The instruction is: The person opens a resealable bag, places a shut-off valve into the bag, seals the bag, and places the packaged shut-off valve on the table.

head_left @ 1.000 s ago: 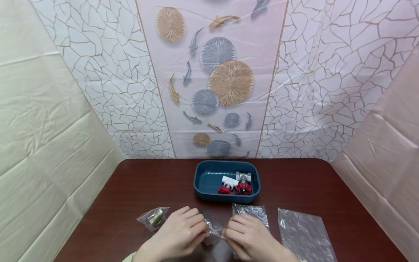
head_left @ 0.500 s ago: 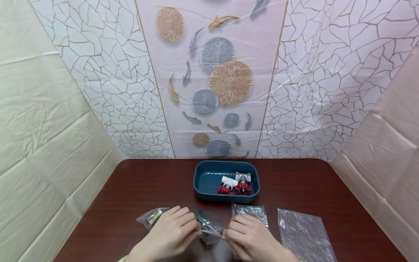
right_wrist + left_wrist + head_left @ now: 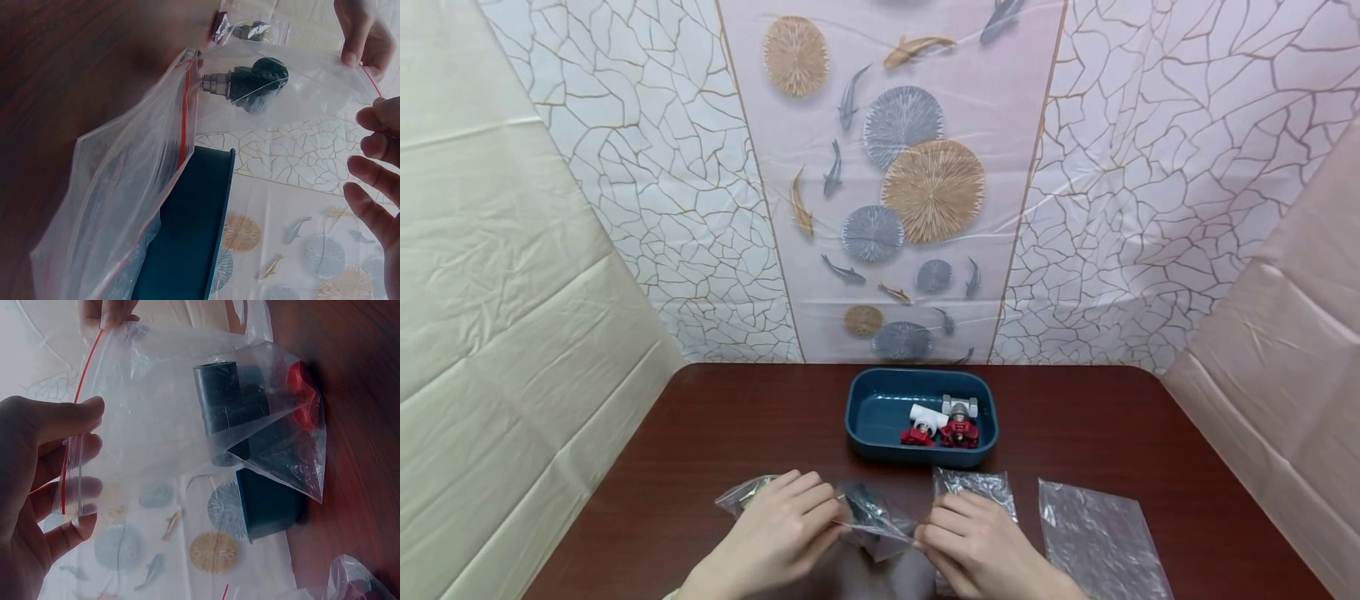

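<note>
A clear zip bag (image 3: pixel 887 537) with a red seal strip is stretched between my two hands. My left hand (image 3: pixel 786 525) grips one side of its top edge, with the thumb outside and the fingers seen through the plastic in the left wrist view. At the opposite end, my right hand (image 3: pixel 973 542) pinches the seal edge. Inside the bag lies a dark valve (image 3: pixel 228 412) with a tee-shaped body and a red handle (image 3: pixel 304 397). In the right wrist view its metal stem (image 3: pixel 215 84) shows too.
Beyond the hands stands a blue tray (image 3: pixel 891 454) holding red-handled valves, one with a white body and one with a metal body. A bag with a brass-coloured fitting (image 3: pixel 745 493) lies left, partly behind my left hand. Flat plastic bags (image 3: pixel 1097 533) lie right.
My left hand has moved left, away from the right hand, pulling the bag's edge longer between them. More of the dark valve shows. My right hand has barely moved.
</note>
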Available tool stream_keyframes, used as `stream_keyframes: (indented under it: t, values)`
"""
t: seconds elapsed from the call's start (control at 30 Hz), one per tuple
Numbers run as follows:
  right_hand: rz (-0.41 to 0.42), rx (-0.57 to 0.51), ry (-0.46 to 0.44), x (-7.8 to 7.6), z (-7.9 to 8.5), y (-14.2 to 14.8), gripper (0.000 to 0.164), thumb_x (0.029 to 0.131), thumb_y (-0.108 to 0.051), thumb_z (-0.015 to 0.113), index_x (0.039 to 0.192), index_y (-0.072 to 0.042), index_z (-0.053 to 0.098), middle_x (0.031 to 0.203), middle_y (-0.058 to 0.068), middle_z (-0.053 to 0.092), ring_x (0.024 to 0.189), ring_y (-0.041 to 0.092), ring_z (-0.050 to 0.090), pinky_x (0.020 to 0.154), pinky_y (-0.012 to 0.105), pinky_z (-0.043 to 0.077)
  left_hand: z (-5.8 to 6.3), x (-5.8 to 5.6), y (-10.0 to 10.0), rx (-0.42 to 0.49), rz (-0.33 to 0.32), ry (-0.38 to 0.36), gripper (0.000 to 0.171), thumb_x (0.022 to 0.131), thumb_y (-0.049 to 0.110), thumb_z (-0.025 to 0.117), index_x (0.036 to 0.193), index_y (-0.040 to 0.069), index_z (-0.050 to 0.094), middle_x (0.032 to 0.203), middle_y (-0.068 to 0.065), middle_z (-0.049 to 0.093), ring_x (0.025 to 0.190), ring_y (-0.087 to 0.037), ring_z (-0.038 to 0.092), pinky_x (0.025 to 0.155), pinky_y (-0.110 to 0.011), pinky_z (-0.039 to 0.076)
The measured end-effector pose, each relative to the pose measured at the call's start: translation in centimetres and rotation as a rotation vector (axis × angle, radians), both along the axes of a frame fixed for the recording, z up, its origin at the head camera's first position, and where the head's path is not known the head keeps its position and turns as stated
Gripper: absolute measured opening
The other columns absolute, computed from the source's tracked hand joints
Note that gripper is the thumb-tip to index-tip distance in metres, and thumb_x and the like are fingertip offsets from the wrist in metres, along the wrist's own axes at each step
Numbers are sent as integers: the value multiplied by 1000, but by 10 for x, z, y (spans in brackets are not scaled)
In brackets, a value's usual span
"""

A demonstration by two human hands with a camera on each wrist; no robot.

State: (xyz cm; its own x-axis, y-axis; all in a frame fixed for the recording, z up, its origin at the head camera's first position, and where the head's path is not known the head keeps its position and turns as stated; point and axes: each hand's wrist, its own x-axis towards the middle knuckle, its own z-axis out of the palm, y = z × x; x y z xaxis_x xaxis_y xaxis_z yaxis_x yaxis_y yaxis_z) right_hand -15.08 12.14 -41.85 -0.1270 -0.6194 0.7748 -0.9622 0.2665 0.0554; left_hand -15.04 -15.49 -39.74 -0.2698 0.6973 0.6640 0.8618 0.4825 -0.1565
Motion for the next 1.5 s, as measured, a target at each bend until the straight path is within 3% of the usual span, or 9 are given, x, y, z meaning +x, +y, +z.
stream_keyframes:
  t: [0.27, 0.47, 0.57, 0.7, 0.97, 1.5]
  values:
    - [4, -5, -11, -1, 1, -1, 7, 90, -15, 59, 90, -17, 66, 80, -12, 56, 74, 5, 49, 66, 16, 38, -2, -2, -7, 33, 20, 22, 9, 87, 25, 61, 82, 17, 61, 79, 9, 51, 70, -11, 48, 59, -27, 35]
    - [-8, 12, -53, 0, -2, 0, 6, 88, -16, 61, 92, -19, 65, 80, -13, 55, 75, 4, 48, 67, 16, 39, 2, -1, -8, 40, 13, 75, 16, 87, 27, 62, 75, 17, 58, 73, 8, 48, 65, -11, 45, 56, -25, 32]
    - [-15, 12, -33, -1, -2, 0, 6, 88, -16, 61, 91, -19, 65, 80, -12, 55, 75, 4, 48, 66, 17, 40, 5, 0, -8, 37, 13, 88, 17, 86, 28, 64, 73, 18, 58, 71, 8, 46, 63, -11, 44, 56, -24, 31]
    - [-25, 10, 2, -2, -1, 0, 5, 89, -16, 60, 88, -18, 65, 79, -11, 54, 73, 5, 48, 64, 19, 40, 5, -1, -8, 18, 24, 88, 22, 85, 28, 64, 69, 18, 55, 68, 7, 43, 61, -11, 41, 56, -24, 29]
    - [-25, 10, -45, -3, -7, 2, 7, 91, -18, 59, 90, -20, 65, 79, -13, 53, 74, 4, 47, 65, 18, 39, -3, -1, -11, 0, 68, 38, 29, 85, 33, 64, 64, 20, 51, 63, 9, 38, 59, -9, 41, 56, -23, 29]
    - [-64, 46, -110, -5, -14, 3, 7, 90, -18, 60, 93, -22, 64, 84, -15, 52, 77, 2, 47, 69, 20, 41, 1, -4, -12, 6, 47, 182, 48, 82, 41, 66, 49, 17, 41, 53, 7, 29, 49, -10, 36, 50, -24, 35]
